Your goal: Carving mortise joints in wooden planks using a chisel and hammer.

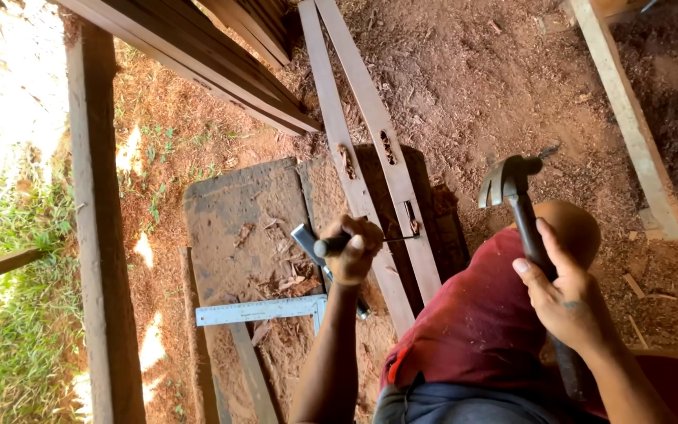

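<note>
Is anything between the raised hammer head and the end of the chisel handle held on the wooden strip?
Nothing visible. The right hand holds the claw hammer up above the knee; the left hand grips the chisel, its tip at a mortise in the wooden strip. Only open air lies between them.

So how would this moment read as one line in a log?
left hand: grips chisel, tip at mortise in wooden strip | right hand: holds claw hammer raised | steel square: on board
</note>
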